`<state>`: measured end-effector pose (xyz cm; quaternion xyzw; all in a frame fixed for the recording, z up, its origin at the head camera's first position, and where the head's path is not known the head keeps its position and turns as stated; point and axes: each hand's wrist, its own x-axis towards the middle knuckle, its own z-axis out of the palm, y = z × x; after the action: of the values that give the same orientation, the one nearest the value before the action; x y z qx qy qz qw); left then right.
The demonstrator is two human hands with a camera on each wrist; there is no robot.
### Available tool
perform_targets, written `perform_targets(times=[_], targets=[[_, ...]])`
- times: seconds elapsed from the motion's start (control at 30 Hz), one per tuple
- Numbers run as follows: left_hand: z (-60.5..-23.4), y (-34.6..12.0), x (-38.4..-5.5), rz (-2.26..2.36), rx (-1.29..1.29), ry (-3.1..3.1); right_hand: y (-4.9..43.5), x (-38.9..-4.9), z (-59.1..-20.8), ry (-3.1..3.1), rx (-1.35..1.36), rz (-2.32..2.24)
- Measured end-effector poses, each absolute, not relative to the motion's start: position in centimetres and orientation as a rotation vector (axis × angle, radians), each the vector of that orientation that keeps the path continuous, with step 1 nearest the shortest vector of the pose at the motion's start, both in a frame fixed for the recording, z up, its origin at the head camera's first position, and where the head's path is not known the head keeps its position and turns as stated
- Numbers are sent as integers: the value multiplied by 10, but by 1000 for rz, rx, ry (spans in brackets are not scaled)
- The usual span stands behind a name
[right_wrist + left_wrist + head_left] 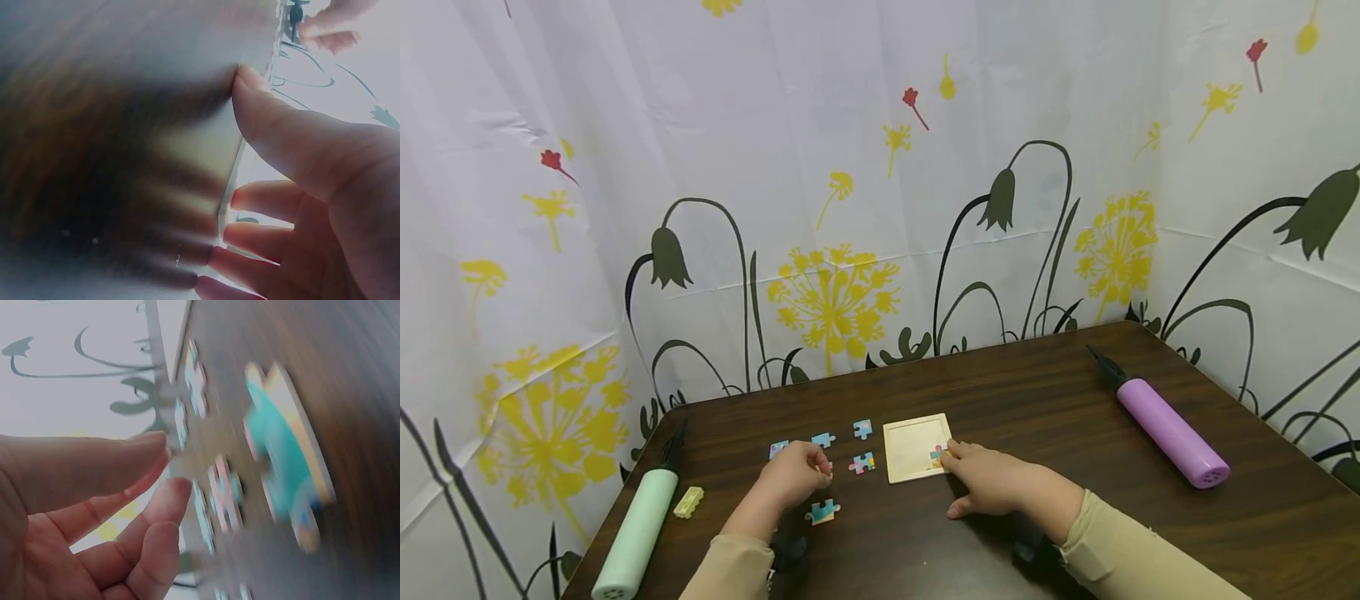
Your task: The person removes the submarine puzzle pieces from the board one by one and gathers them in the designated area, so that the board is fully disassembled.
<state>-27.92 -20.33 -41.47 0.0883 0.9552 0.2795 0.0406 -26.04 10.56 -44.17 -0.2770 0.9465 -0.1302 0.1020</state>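
Note:
A square wooden puzzle tray (912, 447) lies on the table with one puzzle piece (936, 456) in its near right corner. My right hand (992, 477) rests at the tray's right edge, fingertips touching it and thumb spread out on the tabletop. To the left, my left hand (796, 473) hovers over loose puzzle pieces, with nothing between thumb and fingers in the left wrist view. Closest to that hand's camera is a teal and yellow puzzle piece (290, 450). Other pieces, such as a pink and blue one (862, 463), lie beyond; one is partly hidden behind the left hand.
A green hand pump (638, 529) lies at the table's left side, with a small yellow block (688, 502) beside it. On the right lies a purple hand pump (1172, 433). A patterned curtain (850, 167) hangs behind the dark wooden table (1000, 375).

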Motion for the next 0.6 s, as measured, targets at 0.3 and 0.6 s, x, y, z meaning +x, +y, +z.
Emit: perform_targets(times=[0.3,0.6], targets=[[-419,-151,-293,887,428,2879,105,-260,-443,2786,-823,-396],[-424,-105,-299,822,542,2853,107,-261,-444,2799,-809,-400]])
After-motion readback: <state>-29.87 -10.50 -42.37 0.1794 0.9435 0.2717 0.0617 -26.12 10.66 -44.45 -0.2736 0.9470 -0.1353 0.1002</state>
